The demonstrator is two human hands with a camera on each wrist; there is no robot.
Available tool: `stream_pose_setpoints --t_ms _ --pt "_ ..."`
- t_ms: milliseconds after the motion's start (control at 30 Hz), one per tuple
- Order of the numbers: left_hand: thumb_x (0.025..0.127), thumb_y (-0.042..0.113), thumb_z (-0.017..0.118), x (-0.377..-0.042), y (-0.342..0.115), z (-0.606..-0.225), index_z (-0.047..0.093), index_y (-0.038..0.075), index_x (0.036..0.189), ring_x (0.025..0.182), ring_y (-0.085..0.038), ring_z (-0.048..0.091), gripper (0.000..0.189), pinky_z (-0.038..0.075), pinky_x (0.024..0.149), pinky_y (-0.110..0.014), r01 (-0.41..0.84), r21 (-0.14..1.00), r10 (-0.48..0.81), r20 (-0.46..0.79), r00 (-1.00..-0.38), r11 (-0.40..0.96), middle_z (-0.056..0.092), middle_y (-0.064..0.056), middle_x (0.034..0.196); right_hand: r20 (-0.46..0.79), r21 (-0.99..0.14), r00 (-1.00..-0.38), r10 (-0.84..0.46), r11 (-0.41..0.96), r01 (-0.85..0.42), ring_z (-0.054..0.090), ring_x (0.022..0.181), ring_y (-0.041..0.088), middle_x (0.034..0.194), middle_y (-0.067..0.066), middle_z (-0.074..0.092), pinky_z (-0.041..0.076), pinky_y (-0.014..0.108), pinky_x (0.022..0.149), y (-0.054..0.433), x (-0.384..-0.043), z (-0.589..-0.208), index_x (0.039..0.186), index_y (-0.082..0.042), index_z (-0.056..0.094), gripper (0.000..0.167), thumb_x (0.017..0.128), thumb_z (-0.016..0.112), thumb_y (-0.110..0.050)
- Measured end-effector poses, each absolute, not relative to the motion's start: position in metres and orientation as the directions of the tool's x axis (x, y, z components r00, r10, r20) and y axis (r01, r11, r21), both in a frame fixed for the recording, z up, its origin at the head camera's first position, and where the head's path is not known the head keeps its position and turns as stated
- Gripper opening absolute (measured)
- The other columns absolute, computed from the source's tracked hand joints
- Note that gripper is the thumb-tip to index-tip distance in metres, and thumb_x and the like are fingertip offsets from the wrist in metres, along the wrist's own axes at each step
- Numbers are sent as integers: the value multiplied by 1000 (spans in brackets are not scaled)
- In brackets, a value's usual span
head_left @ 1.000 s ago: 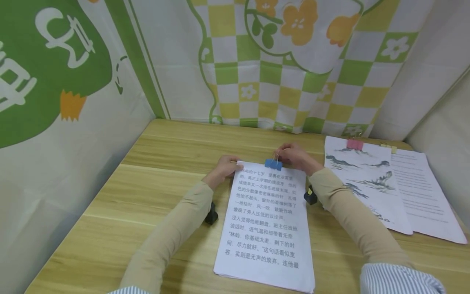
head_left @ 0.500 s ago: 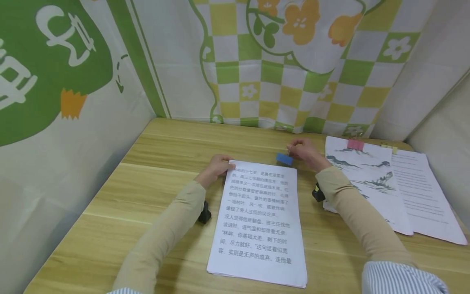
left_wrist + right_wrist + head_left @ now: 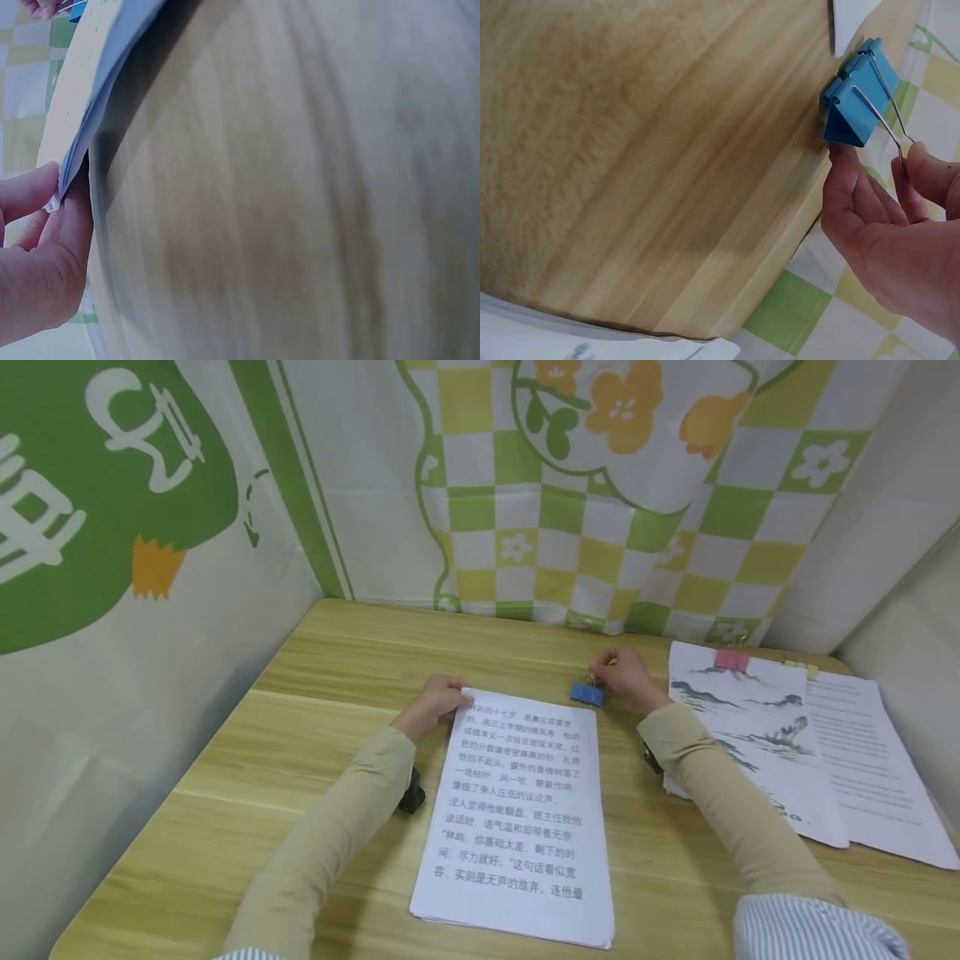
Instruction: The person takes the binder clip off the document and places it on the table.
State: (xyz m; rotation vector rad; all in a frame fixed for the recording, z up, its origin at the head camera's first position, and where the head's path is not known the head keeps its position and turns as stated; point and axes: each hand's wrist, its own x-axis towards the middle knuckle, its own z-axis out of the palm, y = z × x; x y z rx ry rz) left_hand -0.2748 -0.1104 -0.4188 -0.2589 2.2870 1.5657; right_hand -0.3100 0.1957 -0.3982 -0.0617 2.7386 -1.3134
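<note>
Showing streaky, smooth wood with a faint sheen across the surface (image 3: 262, 752). Looking like matt white paper in the stack of sheets (image 3: 517, 818) and the printed landscape sheet (image 3: 757, 718). Glinting as bare metal in the wire handles (image 3: 878, 117) of the blue clip (image 3: 847, 120), looking smooth on its body. Draping like soft cloth in the checked curtain (image 3: 555, 518). Creasing like matt fabric in the beige sleeves (image 3: 735, 802).

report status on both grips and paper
Left grip pinching top left corner of paper stack. Right grip holding blue clip by its handles. Stack unclipped. Nothing visible between clip and stack.
</note>
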Motion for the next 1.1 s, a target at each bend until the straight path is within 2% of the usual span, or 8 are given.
stream_pose_setpoints --t_ms 167,267,400,833,967,1100 --pt "89 6 60 -276 -120 -415 54 0 128 88 -16 58 40 49 70 -19 -377 830 19 -422 -907 411 58 -17 122 -92 -733 -995 -50 680 33 59 62 8 82 14 64 44 17 55 193 -309 -397 84 3 55 17 91 58 -12" --pt "89 5 59 -277 -127 -412 53 -1 129 85 -16 57 41 47 66 -18 -376 813 3 -421 -907 444 59 -17 120 -105 -738 -993 -53 673 43 62 63 8 86 18 65 46 16 56 193 -308 -396 86 4 55 17 92 58 -12" --pt "88 3 58 -277 -138 -410 54 -3 128 80 -13 56 40 46 61 -16 -362 804 -2 -410 -912 471 59 -17 116 -111 -734 -993 -49 677 49 61 61 6 84 15 65 46 15 56 193 -308 -395 86 3 55 17 92 58 -13" --pt "88 2 58 -279 -158 -403 50 -7 131 75 -11 52 45 43 60 -15 -341 768 -6 -402 -916 542 57 -23 125 -77 -753 -996 -49 657 26 61 59 6 79 14 65 49 16 56 193 -308 -398 84 4 56 16 90 59 -10" --pt "86 -1 57 -279 -165 -404 51 -8 129 68 -9 50 44 42 58 -15 -337 772 -6 -397 -918 540 59 -22 118 -72 -786 -995 -62 617 18 62 61 7 82 20 68 54 21 60 193 -307 -399 85 5 56 15 89 59 -8" --pt "85 -3 57 -280 -172 -404 54 -10 125 60 -6 46 41 39 54 -15 -325 779 1 -385 -923 537 60 -15 99 -72 -799 -995 -68 601 16 64 62 7 86 24 68 57 25 64 193 -306 -399 86 6 55 15 90 58 -8"
